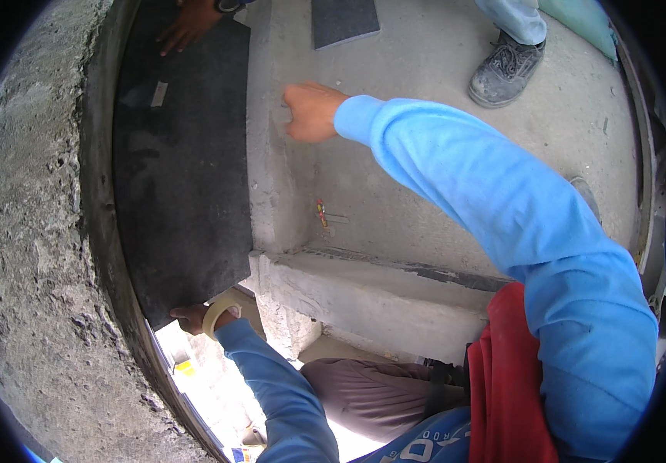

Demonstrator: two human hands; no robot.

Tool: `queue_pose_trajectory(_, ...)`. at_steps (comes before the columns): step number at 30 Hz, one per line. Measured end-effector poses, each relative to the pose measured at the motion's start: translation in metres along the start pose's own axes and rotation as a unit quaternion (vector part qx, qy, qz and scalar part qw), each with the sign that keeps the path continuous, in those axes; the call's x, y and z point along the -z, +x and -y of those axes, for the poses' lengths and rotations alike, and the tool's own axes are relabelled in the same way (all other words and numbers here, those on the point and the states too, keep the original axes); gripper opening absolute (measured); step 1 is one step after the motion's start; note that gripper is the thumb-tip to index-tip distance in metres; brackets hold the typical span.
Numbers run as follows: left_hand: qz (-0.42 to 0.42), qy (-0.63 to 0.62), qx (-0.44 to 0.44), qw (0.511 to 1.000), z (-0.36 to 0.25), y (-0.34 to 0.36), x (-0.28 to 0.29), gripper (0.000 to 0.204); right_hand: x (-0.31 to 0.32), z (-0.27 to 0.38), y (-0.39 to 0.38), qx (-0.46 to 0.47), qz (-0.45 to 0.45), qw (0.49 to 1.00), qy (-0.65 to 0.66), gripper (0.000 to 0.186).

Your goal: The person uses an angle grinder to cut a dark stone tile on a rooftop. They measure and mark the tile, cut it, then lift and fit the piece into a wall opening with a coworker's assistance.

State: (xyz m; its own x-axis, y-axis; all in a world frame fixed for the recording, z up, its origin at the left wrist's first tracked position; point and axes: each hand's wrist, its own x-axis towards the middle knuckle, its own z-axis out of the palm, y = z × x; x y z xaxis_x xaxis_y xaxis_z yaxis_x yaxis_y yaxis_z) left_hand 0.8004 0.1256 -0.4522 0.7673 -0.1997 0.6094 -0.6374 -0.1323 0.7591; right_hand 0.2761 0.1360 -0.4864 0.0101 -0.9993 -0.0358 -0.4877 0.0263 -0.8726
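A long dark stone slab lies along the left side, against a dark rim beside a rough concrete wall. My left hand grips its near end, with a cream tape roll around the hand or wrist; exactly which is unclear. My right hand is raised to the right of the slab, above a pale concrete ledge, its fingers curled; anything inside them is hidden. A small pale strip sits on the slab. Another person's hand rests on the slab's far end.
A shoe and trouser leg of another person stand on the concrete floor, near a smaller dark tile. A concrete step edge crosses before me. A bright gap opens below left. A small coloured wrapper lies on the floor.
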Motion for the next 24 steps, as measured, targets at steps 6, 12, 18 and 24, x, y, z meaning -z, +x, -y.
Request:
queue_pose_trajectory(6, 0.006, -0.04, 0.086, 0.995, -0.007, -0.001, 0.005, 0.062, -0.004, 0.004, 0.003, 0.004, -0.003, 0.999, 0.043, 0.056)
queue_pose_trajectory(12, 0.037, -0.072, 0.147, 0.986, -0.049, -0.036, 0.022, 0.068, -0.009, 0.003, 0.006, 0.001, 0.002, 0.999, 0.036, 0.047)
queue_pose_trajectory(18, 0.102, -0.13, 0.213, 0.963, -0.075, -0.044, 0.04, 0.068, 0.0, 0.003, -0.002, 0.001, 0.013, 1.0, 0.025, 0.046)
queue_pose_trajectory(24, 0.164, -0.239, 0.25, 0.924, -0.047, -0.011, 0.036, 0.07, 0.005, -0.017, -0.002, 0.023, -0.002, 0.999, -0.026, 0.05)
